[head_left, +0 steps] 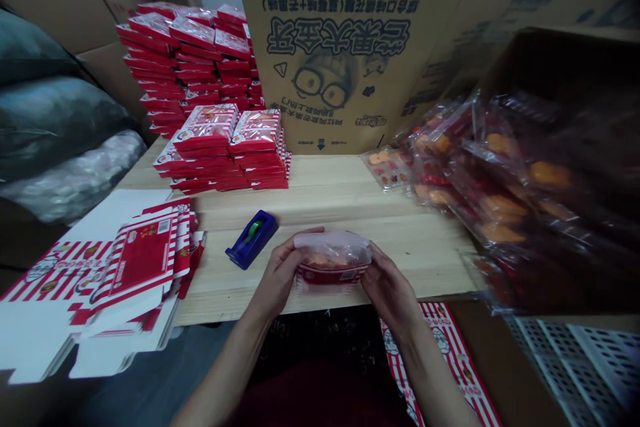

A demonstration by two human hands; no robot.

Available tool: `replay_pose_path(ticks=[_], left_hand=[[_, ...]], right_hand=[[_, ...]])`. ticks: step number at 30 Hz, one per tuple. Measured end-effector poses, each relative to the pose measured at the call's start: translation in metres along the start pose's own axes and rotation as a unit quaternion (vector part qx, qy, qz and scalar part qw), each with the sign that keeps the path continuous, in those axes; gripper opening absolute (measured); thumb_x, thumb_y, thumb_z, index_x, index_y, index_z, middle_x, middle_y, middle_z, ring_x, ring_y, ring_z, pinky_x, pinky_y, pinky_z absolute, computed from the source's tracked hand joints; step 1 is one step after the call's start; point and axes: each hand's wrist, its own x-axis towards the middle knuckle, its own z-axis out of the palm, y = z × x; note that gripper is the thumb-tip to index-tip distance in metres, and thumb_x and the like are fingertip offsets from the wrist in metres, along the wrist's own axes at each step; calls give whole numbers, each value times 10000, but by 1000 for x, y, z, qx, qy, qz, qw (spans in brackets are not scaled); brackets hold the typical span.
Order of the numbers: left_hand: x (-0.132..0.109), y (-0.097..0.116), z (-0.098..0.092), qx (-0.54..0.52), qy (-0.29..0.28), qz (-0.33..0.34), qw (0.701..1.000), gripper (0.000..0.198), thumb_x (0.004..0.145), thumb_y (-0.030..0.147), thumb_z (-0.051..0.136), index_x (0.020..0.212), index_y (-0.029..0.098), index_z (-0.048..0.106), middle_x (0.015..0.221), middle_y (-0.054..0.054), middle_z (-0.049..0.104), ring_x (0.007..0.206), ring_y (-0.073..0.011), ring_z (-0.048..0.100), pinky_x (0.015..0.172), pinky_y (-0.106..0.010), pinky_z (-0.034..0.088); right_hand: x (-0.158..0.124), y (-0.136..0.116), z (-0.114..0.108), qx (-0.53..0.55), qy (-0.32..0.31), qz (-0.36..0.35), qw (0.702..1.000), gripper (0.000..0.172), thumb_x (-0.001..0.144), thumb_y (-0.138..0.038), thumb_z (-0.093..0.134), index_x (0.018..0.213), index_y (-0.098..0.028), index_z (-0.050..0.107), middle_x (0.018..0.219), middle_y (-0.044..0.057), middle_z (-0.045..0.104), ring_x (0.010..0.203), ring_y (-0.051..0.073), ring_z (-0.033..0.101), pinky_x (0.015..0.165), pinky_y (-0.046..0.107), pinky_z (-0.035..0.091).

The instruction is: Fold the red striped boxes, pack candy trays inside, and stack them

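Note:
Near the table's front edge, a small red-and-white striped box (334,275) is held between my two hands. Orange-coloured contents (333,257) show at its upper side beneath a whitish, see-through layer; whether that is a flap or film I cannot tell. My left hand (283,273) grips the box's left end, fingers partly hidden behind it. At the right end my right hand (389,283) has its fingers closed round the edge. A blue tape dispenser (251,240) with a green roll lies just left of my left hand.
Flat striped cartons (145,253) are piled at the left. Behind them rise stacks of packed red boxes (220,140). A big printed cardboard box (325,47) stands at the back. Clear bags with orange pieces (500,207) spill from an open carton on the right.

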Motion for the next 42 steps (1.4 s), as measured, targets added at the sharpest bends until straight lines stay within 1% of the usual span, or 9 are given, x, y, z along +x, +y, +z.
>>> replay_pose_path(ticks=[4, 11, 15, 18, 21, 25, 29, 36, 42], left_hand=[[5, 5, 3, 23, 6, 18, 1000, 422, 879, 210, 671, 1296, 204, 737, 1189, -72, 786, 1039, -242, 720, 873, -300, 529], [10, 14, -15, 79, -89, 87, 989, 259, 857, 135, 615, 885, 220, 858, 1172, -101, 786, 1196, -317, 667, 1050, -436, 487], [14, 19, -28, 113, -180, 93, 973, 252, 916, 264, 622, 1019, 196, 842, 1337, -153, 705, 1306, -365, 594, 1106, -489, 431], [14, 21, -29, 197, -166, 121, 959, 251, 944, 324, 662, 1131, 234, 803, 1444, -145, 633, 1364, -344, 543, 1120, -454, 406], [7, 18, -25, 209, -89, 116, 967, 227, 952, 319, 680, 1136, 242, 787, 1390, -125, 668, 1273, -291, 605, 1041, -379, 456], [-19, 4, -23, 70, -27, -31, 997, 309, 925, 368, 716, 1208, 242, 730, 1154, -77, 761, 954, -227, 716, 824, -315, 535], [-47, -21, -32, 4, 8, -103, 995, 374, 878, 359, 775, 1223, 234, 700, 1026, -45, 769, 858, -191, 714, 782, -288, 535], [-64, -45, -52, 91, 9, -95, 991, 255, 858, 353, 789, 1039, 172, 781, 979, -81, 788, 900, -215, 711, 818, -299, 513], [-62, -13, -53, 161, -76, -70, 981, 295, 932, 422, 697, 1079, 175, 762, 1082, -98, 762, 987, -232, 686, 872, -317, 497]], right_hand=[[5, -7, 3, -30, -4, 8, 1000, 315, 853, -355, 746, 1153, -261, 754, 1099, 32, 804, 1077, 250, 708, 1011, 383, 506], [15, -14, 0, -165, 5, -84, 983, 161, 829, -209, 678, 862, -246, 831, 958, 36, 802, 962, 232, 705, 897, 344, 506], [24, -7, -8, -188, -13, -141, 972, 235, 914, -236, 611, 900, -300, 837, 1082, 30, 795, 1075, 245, 692, 988, 402, 487], [32, -2, -7, -187, 3, -155, 970, 245, 930, -258, 590, 914, -295, 831, 1149, 29, 789, 1122, 250, 688, 1027, 415, 476], [34, -2, 1, -146, 25, -97, 984, 201, 887, -244, 624, 890, -263, 823, 1096, 37, 809, 1041, 247, 725, 960, 394, 518], [11, -1, 8, -57, 41, 40, 997, 182, 831, -277, 668, 952, -234, 798, 1068, 58, 820, 962, 270, 758, 863, 402, 576], [-19, 20, -2, -92, -2, 88, 992, 247, 862, -388, 715, 1048, -240, 785, 1166, 73, 800, 1030, 283, 752, 892, 409, 581], [-35, 59, -31, -217, -33, 51, 974, 217, 850, -429, 786, 990, -270, 836, 1121, 70, 818, 1131, 287, 724, 1075, 458, 488], [-37, 23, -31, -188, -129, 120, 966, 320, 895, -442, 729, 1159, -277, 801, 1280, 85, 764, 1260, 300, 666, 1173, 515, 397]])
